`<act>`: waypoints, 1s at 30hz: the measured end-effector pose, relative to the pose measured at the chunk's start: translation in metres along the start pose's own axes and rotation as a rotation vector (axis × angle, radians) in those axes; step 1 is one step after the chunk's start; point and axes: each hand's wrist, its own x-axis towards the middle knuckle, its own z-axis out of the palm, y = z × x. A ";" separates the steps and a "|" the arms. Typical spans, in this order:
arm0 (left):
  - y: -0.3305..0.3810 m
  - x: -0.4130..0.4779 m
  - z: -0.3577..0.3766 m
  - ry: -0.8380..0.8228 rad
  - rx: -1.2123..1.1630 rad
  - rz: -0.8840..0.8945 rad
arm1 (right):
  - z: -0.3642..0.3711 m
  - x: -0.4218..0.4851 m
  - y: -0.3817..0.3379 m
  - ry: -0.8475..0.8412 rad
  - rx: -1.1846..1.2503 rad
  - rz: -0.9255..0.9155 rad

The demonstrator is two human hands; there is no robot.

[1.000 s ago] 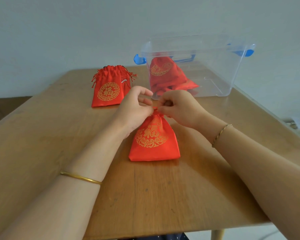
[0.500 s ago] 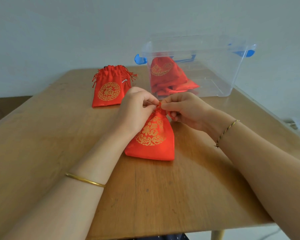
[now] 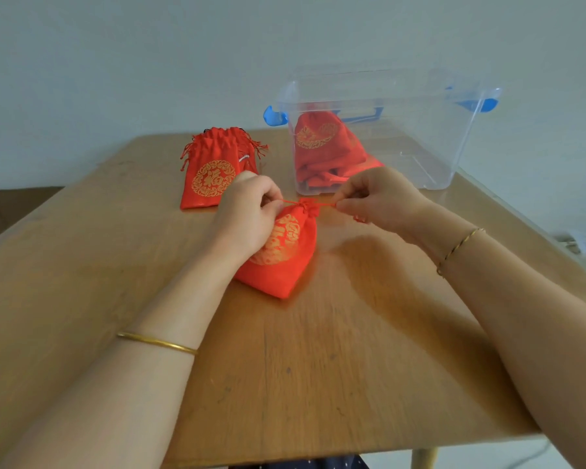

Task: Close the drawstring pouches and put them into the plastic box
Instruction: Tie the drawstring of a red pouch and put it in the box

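Note:
A red drawstring pouch (image 3: pixel 285 258) with a gold emblem lies mid-table, its mouth gathered tight. My left hand (image 3: pixel 247 214) pinches the drawstring on the pouch's left side. My right hand (image 3: pixel 379 198) pinches the string on the right, and the cord runs taut between them. Another red pouch (image 3: pixel 214 174) stands behind to the left, its mouth loosely gathered. The clear plastic box (image 3: pixel 454 137) with blue latches stands at the back right, with red pouches (image 3: pixel 322 147) lying inside it.
The wooden table (image 3: pixel 318 367) stretches toward me, with its near edge at the bottom and its right edge close to the box. A pale wall rises behind the table. A cable lies off the far right edge.
My hands have moved apart, pulling the strings sideways. The pouch's mouth has drawn shut and the pouch has tilted and bunched up.

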 end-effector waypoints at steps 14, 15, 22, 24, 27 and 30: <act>-0.002 0.007 0.001 0.157 -0.416 -0.210 | 0.001 -0.014 -0.020 -0.066 0.114 0.108; 0.000 0.010 0.000 0.175 -0.456 -0.224 | 0.004 -0.017 -0.026 -0.118 0.127 0.124; 0.006 0.036 -0.007 0.160 -0.717 -0.342 | 0.003 0.003 -0.036 0.081 -0.001 -0.021; 0.006 0.044 -0.013 0.150 -0.741 -0.340 | -0.011 0.014 -0.044 0.109 -0.004 -0.055; 0.003 0.055 -0.020 0.190 -0.803 -0.358 | -0.038 0.037 -0.067 0.201 0.091 -0.092; -0.017 0.064 -0.018 0.193 -0.574 -0.327 | -0.065 0.068 -0.087 0.304 0.161 -0.071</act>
